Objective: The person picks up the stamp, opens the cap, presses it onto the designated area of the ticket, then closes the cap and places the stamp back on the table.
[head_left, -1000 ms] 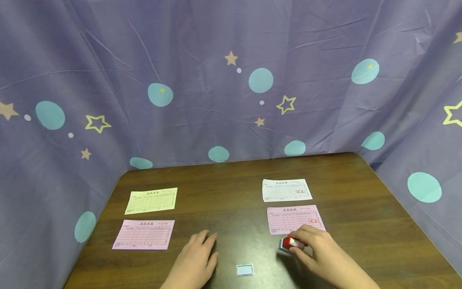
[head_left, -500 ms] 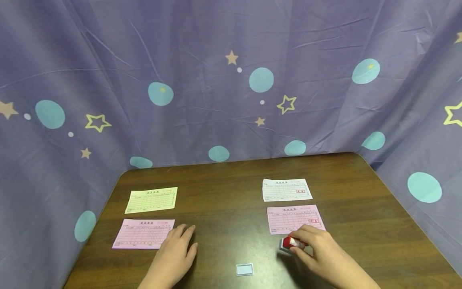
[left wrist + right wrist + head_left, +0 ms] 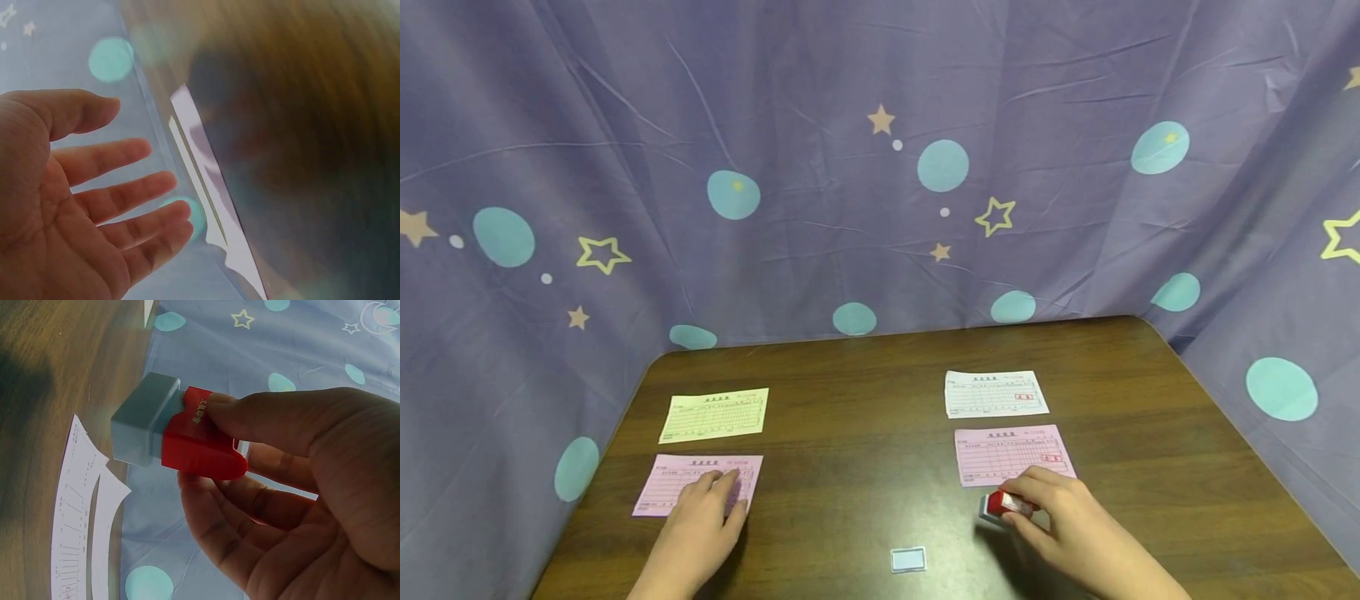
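Observation:
My right hand (image 3: pixel 1052 521) pinches a self-inking stamp (image 3: pixel 203 434) between thumb and fingers, below the right pink slip (image 3: pixel 1003 457). The stamp has a red body and a grey-blue base (image 3: pixel 140 422), and is tilted with that base facing left in the head view. Over the left pink slip (image 3: pixel 662 487) is my left hand (image 3: pixel 696 525), covering part of the print. Its fingers (image 3: pixel 128 194) are spread and relaxed and hold nothing. Between the hands lies a small light-blue rectangular piece with a white border (image 3: pixel 908 559).
Behind the left pink slip lies a yellow slip (image 3: pixel 715 415). A white slip (image 3: pixel 995 395), with a small red stamp mark, lies behind the right pink slip, which bears a similar mark. A purple patterned curtain (image 3: pixel 805 250) encloses the wooden table (image 3: pixel 850 425).
My left hand has moved left, from bare table beside the small light-blue piece to over the left pink slip. My right hand and the stamp have stayed in place.

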The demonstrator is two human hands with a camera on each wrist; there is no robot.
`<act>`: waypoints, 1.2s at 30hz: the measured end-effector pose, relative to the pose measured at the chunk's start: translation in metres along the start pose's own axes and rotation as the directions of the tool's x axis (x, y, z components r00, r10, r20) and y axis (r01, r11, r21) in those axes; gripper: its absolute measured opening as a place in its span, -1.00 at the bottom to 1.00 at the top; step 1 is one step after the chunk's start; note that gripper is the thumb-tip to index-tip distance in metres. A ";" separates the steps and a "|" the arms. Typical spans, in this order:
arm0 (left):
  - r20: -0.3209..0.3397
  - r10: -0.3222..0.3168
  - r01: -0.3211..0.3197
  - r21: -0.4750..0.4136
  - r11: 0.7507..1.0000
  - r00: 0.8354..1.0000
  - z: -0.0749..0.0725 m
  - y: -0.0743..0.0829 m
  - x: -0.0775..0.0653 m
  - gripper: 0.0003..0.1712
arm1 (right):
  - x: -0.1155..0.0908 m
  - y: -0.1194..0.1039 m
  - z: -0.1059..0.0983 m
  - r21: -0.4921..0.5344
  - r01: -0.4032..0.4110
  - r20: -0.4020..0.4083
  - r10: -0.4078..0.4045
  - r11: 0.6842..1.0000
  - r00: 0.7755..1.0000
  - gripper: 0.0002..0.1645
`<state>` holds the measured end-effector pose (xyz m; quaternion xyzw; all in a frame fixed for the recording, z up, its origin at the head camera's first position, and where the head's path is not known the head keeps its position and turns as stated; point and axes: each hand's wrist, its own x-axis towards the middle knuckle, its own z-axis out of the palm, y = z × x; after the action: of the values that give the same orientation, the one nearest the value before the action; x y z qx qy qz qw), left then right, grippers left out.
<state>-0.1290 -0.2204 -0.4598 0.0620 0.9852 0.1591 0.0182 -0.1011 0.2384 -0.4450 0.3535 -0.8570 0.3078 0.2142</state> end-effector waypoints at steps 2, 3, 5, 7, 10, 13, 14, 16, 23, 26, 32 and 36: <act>0.004 -0.015 0.015 0.007 1.000 1.000 -0.001 -0.009 0.000 -0.45 | 0.000 0.000 0.000 0.008 0.005 -0.004 -0.005 1.000 1.000 -0.60; 0.006 -0.022 0.022 0.013 1.000 1.000 -0.002 -0.013 0.000 -0.44 | 0.000 0.001 0.000 0.012 0.006 -0.005 -0.006 1.000 1.000 -0.60; 0.007 -0.033 0.033 0.022 0.999 0.999 -0.003 -0.021 0.001 -0.44 | 0.000 0.001 0.000 0.016 0.007 -0.006 -0.007 1.000 1.000 -0.60; 0.001 -0.039 0.039 0.027 0.999 0.999 -0.004 -0.028 0.002 -0.44 | 0.000 0.001 0.000 0.019 0.006 -0.005 -0.006 1.000 1.000 -0.60; -0.010 -0.042 0.042 0.035 0.998 0.999 -0.006 -0.037 0.002 -0.45 | 0.000 0.001 0.000 0.021 0.003 -0.004 -0.003 1.000 1.000 -0.60; -0.011 -0.057 0.057 0.043 0.997 0.998 -0.009 -0.045 0.001 -0.45 | 0.000 0.001 -0.001 0.028 0.001 -0.003 -0.001 1.000 1.000 -0.60; -0.004 -0.067 0.067 0.047 0.997 0.998 -0.011 -0.048 0.001 -0.44 | 0.000 0.001 -0.001 0.028 0.000 -0.003 0.000 1.000 1.000 -0.60; 0.012 -0.087 0.086 0.054 0.995 0.996 -0.014 -0.053 0.000 -0.44 | 0.001 0.001 -0.001 0.031 -0.001 -0.002 0.001 1.000 1.000 -0.61; 0.048 -0.079 0.076 0.064 0.995 0.996 -0.017 -0.066 0.000 -0.52 | 0.002 0.000 -0.002 0.027 -0.010 0.004 0.010 1.000 1.000 -0.61; 0.086 -0.092 0.087 0.057 0.995 0.992 -0.015 -0.069 0.001 -0.56 | 0.002 0.000 -0.002 0.028 -0.014 0.006 0.013 1.000 1.000 -0.61; 0.127 -0.132 0.125 0.066 0.990 0.983 -0.012 -0.070 0.001 -0.52 | 0.002 0.001 -0.002 0.030 -0.021 0.002 0.021 0.999 1.000 -0.62; 0.136 -0.126 0.116 0.077 0.990 0.983 -0.009 -0.070 0.001 -0.53 | 0.001 0.001 -0.002 0.031 -0.022 0.002 0.022 0.999 1.000 -0.62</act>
<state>-0.1382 -0.2896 -0.4732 0.0138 0.9883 0.1187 0.0952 -0.1024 0.2398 -0.4439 0.3477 -0.8561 0.3232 0.2043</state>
